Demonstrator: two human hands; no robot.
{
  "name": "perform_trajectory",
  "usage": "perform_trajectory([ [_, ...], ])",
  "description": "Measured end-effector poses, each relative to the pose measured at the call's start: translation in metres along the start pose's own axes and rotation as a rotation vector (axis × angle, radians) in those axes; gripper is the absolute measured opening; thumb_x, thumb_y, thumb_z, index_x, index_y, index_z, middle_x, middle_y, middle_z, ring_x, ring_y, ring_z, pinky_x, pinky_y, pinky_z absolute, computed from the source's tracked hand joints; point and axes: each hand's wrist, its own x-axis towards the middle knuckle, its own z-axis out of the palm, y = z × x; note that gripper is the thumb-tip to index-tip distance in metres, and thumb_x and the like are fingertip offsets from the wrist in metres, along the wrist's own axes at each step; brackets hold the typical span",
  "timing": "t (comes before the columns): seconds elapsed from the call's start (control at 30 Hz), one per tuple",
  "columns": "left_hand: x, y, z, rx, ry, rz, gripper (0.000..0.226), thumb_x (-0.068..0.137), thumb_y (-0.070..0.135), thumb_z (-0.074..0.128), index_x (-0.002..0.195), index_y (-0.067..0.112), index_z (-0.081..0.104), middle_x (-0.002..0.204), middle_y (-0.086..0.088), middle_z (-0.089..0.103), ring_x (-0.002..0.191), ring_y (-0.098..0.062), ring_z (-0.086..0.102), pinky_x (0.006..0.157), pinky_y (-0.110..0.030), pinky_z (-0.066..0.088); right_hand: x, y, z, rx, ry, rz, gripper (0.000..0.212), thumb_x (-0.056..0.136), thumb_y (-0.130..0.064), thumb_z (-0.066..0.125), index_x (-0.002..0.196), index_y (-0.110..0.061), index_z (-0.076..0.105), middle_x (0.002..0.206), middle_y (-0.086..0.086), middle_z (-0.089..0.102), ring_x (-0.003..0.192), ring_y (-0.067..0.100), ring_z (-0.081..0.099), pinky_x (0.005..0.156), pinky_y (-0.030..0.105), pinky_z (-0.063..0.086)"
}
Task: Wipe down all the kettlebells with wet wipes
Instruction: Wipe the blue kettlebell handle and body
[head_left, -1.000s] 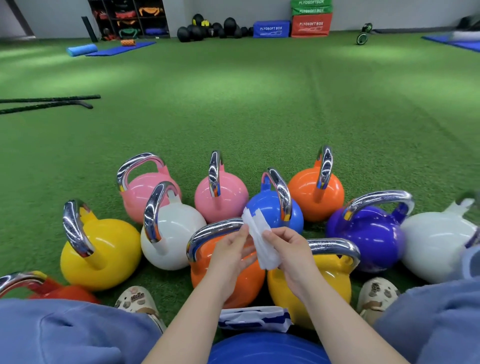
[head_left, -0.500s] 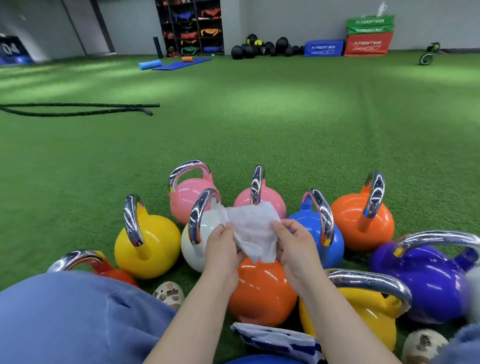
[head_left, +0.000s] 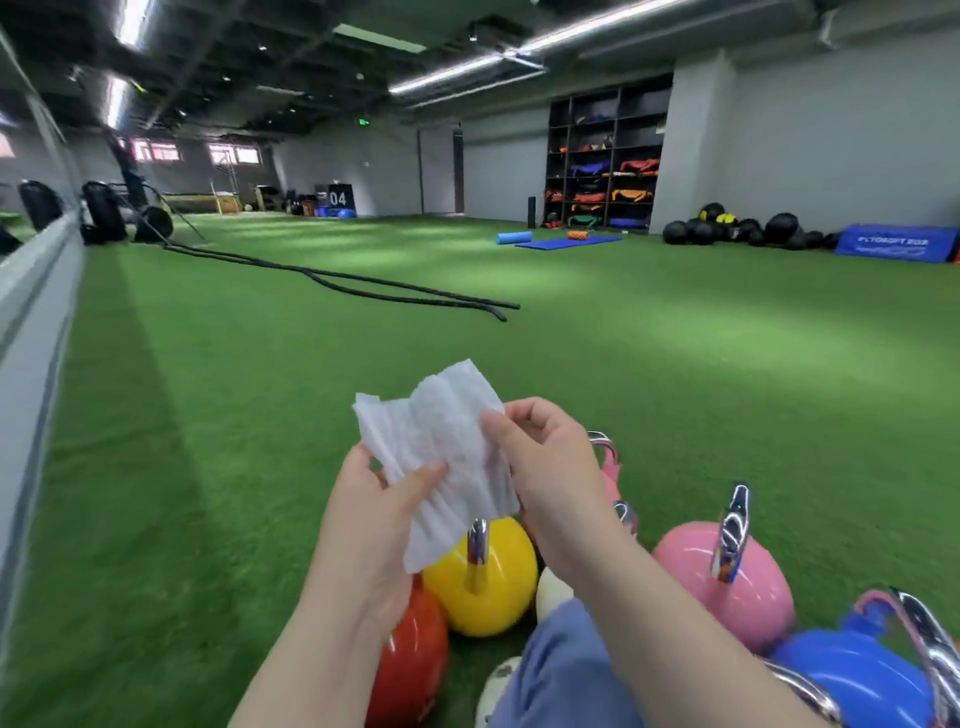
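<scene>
Left hand (head_left: 371, 512) grip: thumb pinching wet wipe (head_left: 441, 457) at its lower left. Right hand (head_left: 545, 462) grip pinches its right edge. Wipe spread between both, held up. Yellow kettlebell (head_left: 480, 577) sits directly below the wipe, handle upright; pink kettlebell (head_left: 727, 587) further right. Left hand looks nearer yellow.

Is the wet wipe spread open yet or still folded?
Mostly spread, still creased. The wet wipe is held up as an open sheet, pinched between the left hand and right hand.
</scene>
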Motion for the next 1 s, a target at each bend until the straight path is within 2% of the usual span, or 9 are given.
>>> perform_trajectory([
  [0.07, -0.001, 0.004, -0.032, -0.018, 0.046, -0.029, 0.031, 0.081, -0.003, 0.058, 0.111, 0.003, 0.056, 0.102, -0.018, 0.069, 0.091, -0.032, 0.067, 0.083, -0.046, 0.053, 0.002, 0.012, 0.027, -0.068, -0.063, 0.026, 0.02, 0.089, -0.015, 0.061, 0.07, -0.018, 0.054, 0.058, -0.007, 0.051, 0.051, 0.004, 0.042, 0.052, 0.014, 0.036],
  [0.13, -0.002, 0.004, -0.064, -0.027, 0.101, -0.054, 0.027, 0.083, -0.003, 0.057, 0.108, 0.003, 0.057, 0.099, -0.016, 0.071, 0.086, -0.028, 0.07, 0.075, -0.041, 0.058, 0.003, 0.029, 0.053, -0.105, -0.108, 0.066, 0.022, 0.089, -0.015, 0.06, 0.068, -0.018, 0.052, 0.056, -0.008, 0.048, 0.048, 0.003, 0.038, 0.046, 0.013, 0.033],
  [0.47, -0.008, -0.05, -0.192, 0.048, 0.436, -0.237, 0.025, 0.09, 0.0, 0.052, 0.115, 0.002, 0.052, 0.093, -0.014, 0.069, 0.067, -0.017, 0.07, 0.052, -0.027, 0.056, -0.026, 0.154, 0.126, -0.217, -0.172, 0.354, 0.026, 0.088, -0.014, 0.059, 0.065, -0.018, 0.05, 0.058, -0.006, 0.046, 0.055, 0.008, 0.038, 0.055, 0.023, 0.033],
  [0.63, -0.017, -0.071, -0.224, 0.265, 0.336, -0.414, 0.025, 0.09, -0.001, 0.049, 0.113, 0.007, 0.054, 0.095, -0.014, 0.07, 0.075, -0.023, 0.069, 0.067, -0.038, 0.054, -0.045, 0.194, 0.12, -0.247, -0.256, 0.458, 0.02, 0.088, -0.011, 0.06, 0.068, -0.015, 0.057, 0.062, 0.0, 0.054, 0.057, 0.012, 0.045, 0.051, 0.024, 0.035],
  [0.73, -0.02, -0.076, -0.235, 0.377, 0.251, -0.515, 0.029, 0.089, 0.003, 0.054, 0.117, 0.009, 0.051, 0.102, -0.016, 0.069, 0.078, -0.02, 0.068, 0.054, -0.029, 0.055, -0.05, 0.206, 0.108, -0.279, -0.276, 0.538, 0.012, 0.088, -0.011, 0.061, 0.077, -0.012, 0.058, 0.065, 0.005, 0.055, 0.05, 0.014, 0.045, 0.041, 0.022, 0.037],
  [0.8, -0.022, -0.081, -0.237, 0.463, 0.22, -0.565, 0.034, 0.088, 0.006, 0.058, 0.12, 0.009, 0.047, 0.099, -0.013, 0.068, 0.075, -0.017, 0.067, 0.052, -0.023, 0.052, -0.052, 0.211, 0.103, -0.299, -0.274, 0.574, 0.007, 0.087, -0.009, 0.062, 0.082, -0.012, 0.057, 0.07, 0.008, 0.057, 0.054, 0.017, 0.05, 0.044, 0.025, 0.042],
  [0.87, -0.022, -0.088, -0.237, 0.56, 0.196, -0.584, 0.048, 0.086, 0.01, 0.062, 0.129, 0.011, 0.039, 0.103, -0.008, 0.066, 0.082, -0.015, 0.066, 0.059, -0.023, 0.053, -0.052, 0.214, 0.1, -0.351, -0.278, 0.593, 0.008, 0.087, -0.009, 0.062, 0.084, -0.014, 0.056, 0.074, 0.007, 0.059, 0.061, 0.019, 0.053, 0.048, 0.028, 0.046],
  [0.93, -0.021, -0.096, -0.236, 0.778, 0.217, -0.542, 0.07, 0.084, 0.016, 0.066, 0.141, 0.018, 0.026, 0.124, -0.005, 0.054, 0.105, -0.018, 0.058, 0.08, -0.028, 0.05, -0.052, 0.216, 0.098, -0.417, -0.291, 0.598, 0.01, 0.087, -0.009, 0.062, 0.084, -0.016, 0.056, 0.079, 0.007, 0.06, 0.064, 0.018, 0.055, 0.049, 0.026, 0.047],
  [1.0, -0.018, -0.101, -0.233, 0.975, 0.272, -0.393, 0.073, 0.084, 0.016, 0.066, 0.144, 0.017, 0.024, 0.14, -0.007, 0.037, 0.123, -0.019, 0.044, 0.101, -0.034, 0.04, -0.053, 0.22, 0.096, -0.463, -0.304, 0.598, 0.01, 0.087, -0.01, 0.062, 0.084, -0.017, 0.056, 0.08, 0.007, 0.06, 0.064, 0.018, 0.055, 0.048, 0.025, 0.045],
])
